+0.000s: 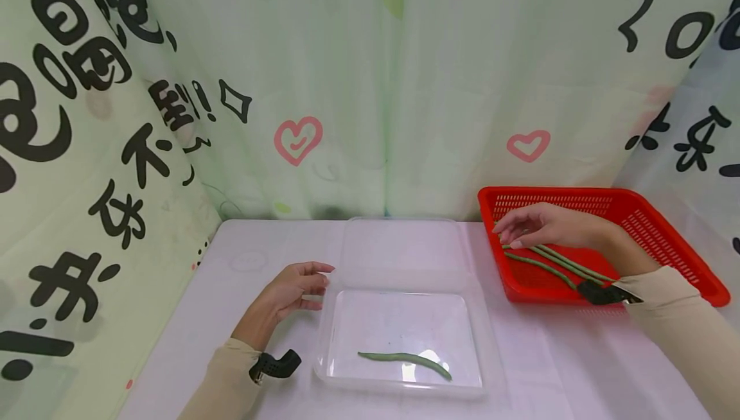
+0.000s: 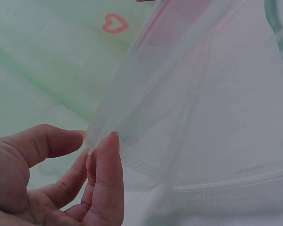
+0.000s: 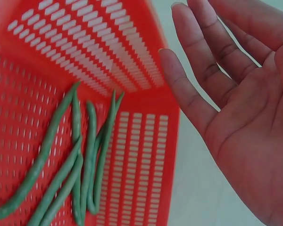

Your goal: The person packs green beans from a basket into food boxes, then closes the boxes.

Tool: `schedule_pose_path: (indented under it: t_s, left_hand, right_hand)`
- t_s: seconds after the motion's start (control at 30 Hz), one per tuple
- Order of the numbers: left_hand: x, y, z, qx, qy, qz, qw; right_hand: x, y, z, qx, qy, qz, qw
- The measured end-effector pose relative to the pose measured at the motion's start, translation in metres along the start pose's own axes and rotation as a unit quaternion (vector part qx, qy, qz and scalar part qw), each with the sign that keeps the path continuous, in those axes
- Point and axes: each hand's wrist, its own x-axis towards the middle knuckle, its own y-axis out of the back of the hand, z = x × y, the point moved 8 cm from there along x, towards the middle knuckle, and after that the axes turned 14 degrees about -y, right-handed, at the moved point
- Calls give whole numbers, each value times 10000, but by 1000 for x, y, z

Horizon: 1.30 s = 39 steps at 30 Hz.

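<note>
A clear plastic container [image 1: 399, 323] with its lid folded back lies on the table. One green bean [image 1: 405, 358] rests inside it. My left hand [image 1: 296, 291] is at the container's left rim; in the left wrist view its thumb and fingertips pinch the clear edge. Over the left part of a red plastic basket [image 1: 636, 214] is my right hand [image 1: 543, 226], its fingers loosely extended and holding nothing. Several green beans [image 1: 543, 266] lie in the basket below that hand. The right wrist view shows these beans [image 3: 47, 146] against the slotted wall, apart from the fingers.
A white cloth covers the table [image 1: 266, 246]. Behind it hangs a pale green curtain [image 1: 405, 118] with hearts and black lettering. The container's flat lid [image 1: 405, 246] extends toward the curtain. The basket stands at the right, against the back.
</note>
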Motion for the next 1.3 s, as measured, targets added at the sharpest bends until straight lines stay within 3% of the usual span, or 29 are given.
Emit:
schedule_pose_path:
  t_s: [0.23, 0.7, 1.0, 1.3]
  left_hand:
    - [1, 0, -2, -4, 26, -25, 10000]
    - [1, 0, -1, 2, 24, -9, 10000]
    - [1, 1, -2, -57, 33, -71, 10000]
    - [2, 0, -2, -82, 4, -130, 9999]
  right_hand:
    - [1, 19, 21, -97, -196, 133, 9997]
    - [6, 48, 76, 148, -1057, 155, 9942]
    - [4, 56, 115, 164, -1546, 214, 9876]
    - [-4, 54, 150, 307, -1748, 22, 9841]
